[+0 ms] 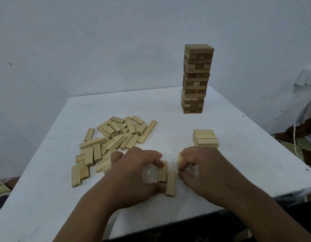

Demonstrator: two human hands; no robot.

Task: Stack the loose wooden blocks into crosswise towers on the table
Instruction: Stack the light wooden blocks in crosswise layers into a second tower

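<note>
Both hands work at the near middle of the white table (168, 109). Left hand (133, 170): fingers curled over a block (163, 172) that stands on its long edge, fingertips on its far end, thumb at its near end; grip is grasping this block. Just right of it, touching or nearly touching, a second block (170, 183) lies flat, lengthwise toward the camera, its near end past the left thumb; no finger visibly closes on it. Right hand (202, 165): fingers curled down around a third block (179, 161), of which only a sliver shows at the fingertips; grip grasping it, though how the block lies is mostly hidden. A bare strip of table separates the flat block from the right hand's block. Behind the right hand, just beyond the knuckles, a low stack (205, 138) of pale blocks, top layer of three side by side, printed numbers on the end faces below. Left of the left hand, a loose pile (112, 140) of pale blocks spreads from the near left edge to mid-table, some overlapping. At the far right corner, well apart from the hands, a tall tower (196, 79) of darker blocks in crosswise layers, upright.
</note>
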